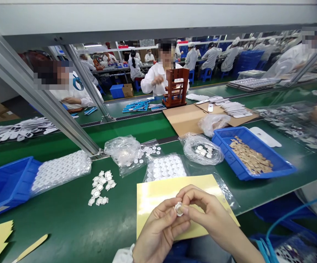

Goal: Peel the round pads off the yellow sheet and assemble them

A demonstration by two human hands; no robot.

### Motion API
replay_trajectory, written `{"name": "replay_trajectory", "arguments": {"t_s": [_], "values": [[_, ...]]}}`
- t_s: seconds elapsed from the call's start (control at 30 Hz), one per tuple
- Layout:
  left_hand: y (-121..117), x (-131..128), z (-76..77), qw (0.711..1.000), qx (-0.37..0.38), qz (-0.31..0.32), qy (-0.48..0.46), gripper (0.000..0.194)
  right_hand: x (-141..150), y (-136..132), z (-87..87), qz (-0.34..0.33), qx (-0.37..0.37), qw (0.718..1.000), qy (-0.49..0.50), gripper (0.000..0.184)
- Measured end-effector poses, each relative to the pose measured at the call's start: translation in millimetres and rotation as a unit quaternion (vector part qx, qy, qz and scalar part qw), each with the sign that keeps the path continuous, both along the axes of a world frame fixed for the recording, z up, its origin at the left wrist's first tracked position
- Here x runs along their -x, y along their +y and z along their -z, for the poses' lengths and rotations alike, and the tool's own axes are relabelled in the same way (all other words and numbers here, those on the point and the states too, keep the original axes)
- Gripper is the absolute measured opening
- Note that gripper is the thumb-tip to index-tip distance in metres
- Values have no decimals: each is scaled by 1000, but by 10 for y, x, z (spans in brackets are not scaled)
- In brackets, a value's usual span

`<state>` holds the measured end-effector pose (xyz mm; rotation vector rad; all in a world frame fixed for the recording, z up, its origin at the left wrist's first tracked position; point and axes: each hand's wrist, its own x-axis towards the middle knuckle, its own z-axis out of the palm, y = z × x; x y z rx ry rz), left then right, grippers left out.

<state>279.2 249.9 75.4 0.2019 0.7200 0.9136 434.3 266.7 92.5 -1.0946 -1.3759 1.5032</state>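
Between the fingertips of both hands is a small round white part [178,208] with a brownish centre. My left hand [161,226] pinches its left side between thumb and fingers. From the right, my right hand [202,206] grips the same part, its thumb over the edge. Both hands are above a yellow sheet [153,193] at the table's front edge. Behind that sheet lie rows of white discs [166,166] on clear plastic. Several similar white round parts [100,186] are scattered on the green table to the left.
A blue bin [229,160] of brown pieces stands right; another blue bin [7,182] is left beside a wrapped white stack [62,170]. Plastic bags [122,151] with discs lie behind. A yellow-handled tool [32,246] lies front left. A co-worker [158,78] sits opposite behind a brown fixture [176,87].
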Motion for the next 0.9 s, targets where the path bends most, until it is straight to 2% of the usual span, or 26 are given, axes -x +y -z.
{"name": "replay_trajectory", "arguments": {"t_s": [0.4, 0.67, 0.73, 0.8, 0.9], "values": [[-19, -28, -99, 1000, 19, -17, 12, 20, 49, -46, -63, 30, -24, 999, -34, 10], [-17, -4, -83, 1000, -8, -9, 21, 20, 50, -57, -39, 50, -32, 997, -57, 10], [-17, 7, -88, 1000, -22, 3, 21, 20, 43, -60, -24, 61, -18, 995, -72, 17], [-21, 17, -104, 999, -37, 14, 27, 18, 35, -67, -25, 48, -18, 995, -91, 24], [-35, 29, -139, 996, -53, 17, 65, 17, 33, -85, -45, 18, -52, 992, -115, 14]]}}
